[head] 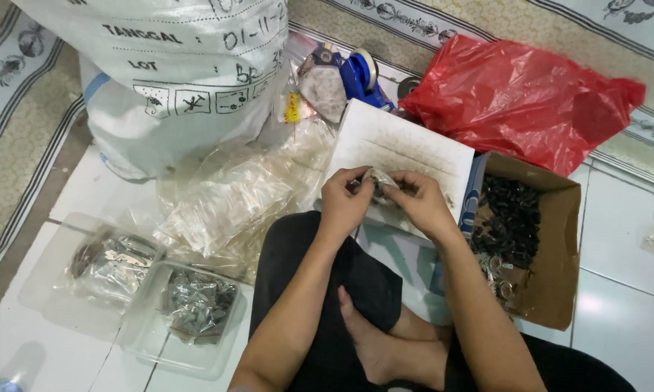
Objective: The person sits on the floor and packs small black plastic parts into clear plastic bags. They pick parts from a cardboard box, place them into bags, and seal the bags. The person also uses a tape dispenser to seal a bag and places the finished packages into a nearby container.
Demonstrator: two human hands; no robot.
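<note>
left hand [344, 199] and right hand [420, 199] pinch one small clear bag [378, 181] together — contents hidden by fingers.

Home floor used as a small packing spot. White tiled floor [617, 305] with a patterned rug [22, 138] along its edges; the person sits cross-legged and barefoot on it. Goods lie around in bulk: large white woven sack [167, 80], heap of clear plastic bags [233, 196], open cardboard box [552, 247] of small dark parts, two clear plastic trays [145, 319] of bagged metal pieces, blue tape dispenser [360, 72], red plastic bag [516, 94]. No table or shelving in view.
</note>
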